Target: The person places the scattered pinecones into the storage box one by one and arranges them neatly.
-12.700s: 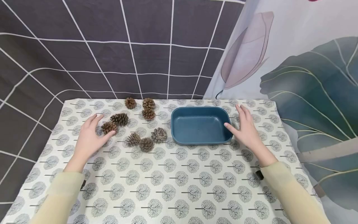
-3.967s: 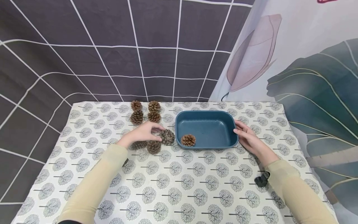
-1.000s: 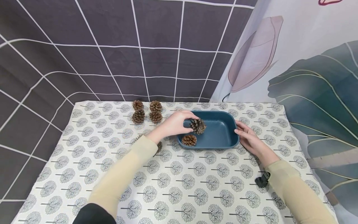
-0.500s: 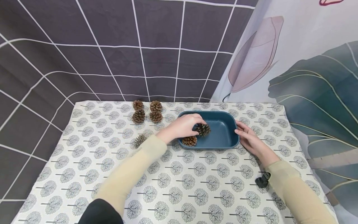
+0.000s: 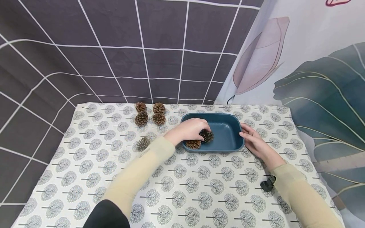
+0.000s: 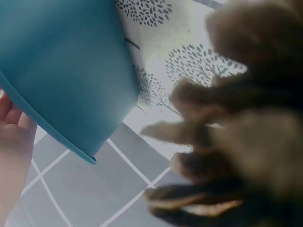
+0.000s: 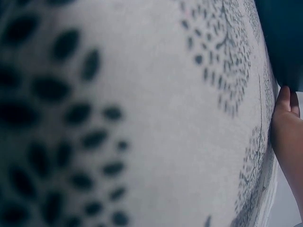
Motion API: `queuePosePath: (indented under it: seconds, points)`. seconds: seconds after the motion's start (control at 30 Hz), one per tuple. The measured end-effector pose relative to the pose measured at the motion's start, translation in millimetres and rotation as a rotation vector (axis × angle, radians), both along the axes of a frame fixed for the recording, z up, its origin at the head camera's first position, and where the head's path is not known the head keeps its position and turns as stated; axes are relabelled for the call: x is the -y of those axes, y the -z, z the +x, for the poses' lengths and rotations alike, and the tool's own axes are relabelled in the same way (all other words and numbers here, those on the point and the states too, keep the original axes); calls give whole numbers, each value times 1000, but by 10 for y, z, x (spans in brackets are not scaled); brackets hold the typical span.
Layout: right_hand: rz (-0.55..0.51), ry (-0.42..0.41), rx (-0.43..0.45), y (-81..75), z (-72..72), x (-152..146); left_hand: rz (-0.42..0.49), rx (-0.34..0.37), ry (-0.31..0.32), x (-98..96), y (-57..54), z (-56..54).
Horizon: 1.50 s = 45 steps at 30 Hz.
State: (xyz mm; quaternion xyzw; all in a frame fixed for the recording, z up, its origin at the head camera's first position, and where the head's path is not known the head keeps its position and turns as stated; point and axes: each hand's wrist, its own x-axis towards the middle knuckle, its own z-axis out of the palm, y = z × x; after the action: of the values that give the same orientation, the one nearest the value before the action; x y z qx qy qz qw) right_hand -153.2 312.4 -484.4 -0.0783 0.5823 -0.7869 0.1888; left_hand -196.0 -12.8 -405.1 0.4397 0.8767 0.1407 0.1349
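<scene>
My left hand [image 5: 190, 129] reaches over the left side of the blue container [image 5: 228, 148], fingers and thumb curled on a dark pine cone [image 5: 207, 136] low inside it. Beside that cone lies a lighter brown pine cone [image 5: 193, 144] near the front left corner. In the head view my right hand [image 5: 258, 144] is at the container's right end, thumb at the rim and fingers extended along the outer wall. The right wrist view shows the fingertips touching the dark wall [image 7: 286, 42]. A blurred pine cone [image 6: 227, 142] fills the right of the left wrist view.
Several pine cones [image 5: 141, 118] stand grouped at the back left of the cloth-covered table [image 5: 199, 196]. Another pine cone [image 5: 143, 144] lies just behind my left sleeve [image 5: 142, 171]. A dark tile-patterned curtain [image 5: 159, 63] hangs behind the table's back edge.
My left hand has carried the dark pine cone from left of the container over its rim, then lowered it inside. Earlier, the lighter cone came into the container. The right hand stays at the container's end.
</scene>
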Motion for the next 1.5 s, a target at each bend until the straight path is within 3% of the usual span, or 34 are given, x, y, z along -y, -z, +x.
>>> queuePosePath:
  seconds: [0.4, 0.83, 1.1, 1.27, 1.5]
  points:
    - [5, 11, 6, 5, -10, 1, -12, 3, 8, -10, 48, 10]
    - [21, 13, 7, 3, -5, -6, 59, 33, 42, 2, 68, 44]
    - [2, 5, -4, 15, -6, -1, 137, 37, -26, 12, 117, 42]
    - [-1, 7, 1, 19, -7, -2, 128, 100, -43, 14, 149, 29]
    - [6, 10, 0, 22, -9, -7, 89, 128, 6, -7, 190, 40]
